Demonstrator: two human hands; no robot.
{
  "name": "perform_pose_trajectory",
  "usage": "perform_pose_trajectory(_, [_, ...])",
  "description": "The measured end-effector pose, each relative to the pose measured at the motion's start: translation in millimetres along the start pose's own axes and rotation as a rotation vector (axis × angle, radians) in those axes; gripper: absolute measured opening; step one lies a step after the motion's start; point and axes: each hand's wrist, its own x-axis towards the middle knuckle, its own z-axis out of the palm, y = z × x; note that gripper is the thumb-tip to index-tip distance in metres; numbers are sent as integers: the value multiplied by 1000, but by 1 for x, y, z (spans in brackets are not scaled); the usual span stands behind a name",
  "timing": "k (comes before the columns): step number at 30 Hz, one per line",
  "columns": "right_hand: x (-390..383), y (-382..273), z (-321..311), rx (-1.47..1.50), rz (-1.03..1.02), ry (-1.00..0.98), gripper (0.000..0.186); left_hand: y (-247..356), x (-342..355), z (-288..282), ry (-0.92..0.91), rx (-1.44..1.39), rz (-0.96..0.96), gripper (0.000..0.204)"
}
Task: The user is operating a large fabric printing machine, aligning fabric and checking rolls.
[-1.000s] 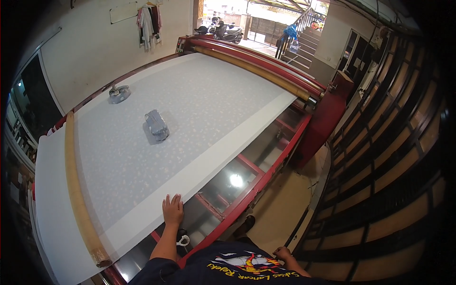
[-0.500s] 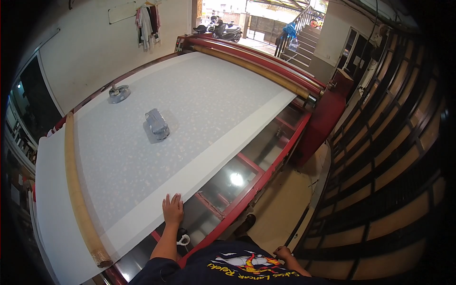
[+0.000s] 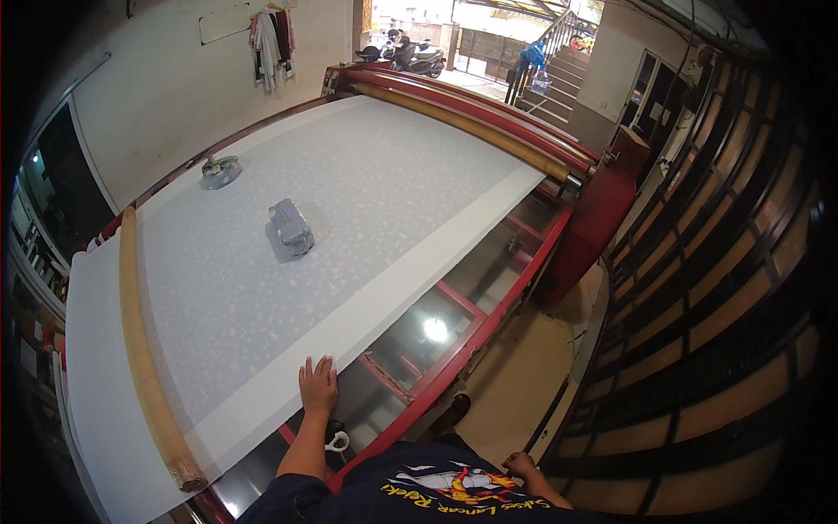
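My left hand [image 3: 319, 393] lies at the lower centre of the frame, palm down on the white near margin of a broad, pale patterned sheet [image 3: 236, 288]. Its fingers [image 3: 326, 368] are outstretched and slightly parted, tips pointing up the picture. The sheet fills the left and middle of the view on top of a red-framed machine [image 3: 493, 327], and its near border slants from lower left to upper right.

Towards the left, a brown tube [image 3: 148, 367] lies across the sheet, its long axis running downward and leaning right at the near end. At the top, a tan roller [image 3: 471, 129] slopes from upper centre to upper right. Left of centre sits a grey wrapped block [image 3: 291, 229], its long axis tilted from upper left to lower right; up and left of it rests a rounded grey bundle [image 3: 220, 173].

My right hand [image 3: 521, 465], at the bottom right of centre, has its fingers curled in; I cannot tell whether they grip anything. Yellow lettering curves along a white, red and yellow picture on my dark shirt [image 3: 358, 489], at the bottom edge
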Motion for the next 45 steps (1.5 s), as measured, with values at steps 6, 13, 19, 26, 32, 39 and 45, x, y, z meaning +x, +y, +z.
perform_pose_trajectory(6, [-2,0,-2,6,-8,-4,34,-1,-3,-2,7,3,3,42])
perform_pose_trajectory(13, [0,7,-5,12,28,-10,35,2,-1,-1,3,1,8,42])
perform_pose_trajectory(19, [-9,-4,-15,-15,-1,-3,35,1,-3,-1,6,11,5,42])
perform_pose_trajectory(26, [-6,-1,-15,1,-5,-11,35,2,-3,1,11,8,4,42])
perform_pose_trajectory(32, [-7,-3,-17,6,10,-12,35,3,-6,-1,-12,23,-21,43])
perform_pose_trajectory(39, [-6,-1,-13,-26,14,-9,35,5,-5,-1,-3,23,-9,43])
perform_pose_trajectory(45, [-16,-12,-19,-40,0,-16,35,4,-6,0,-6,21,-9,43])
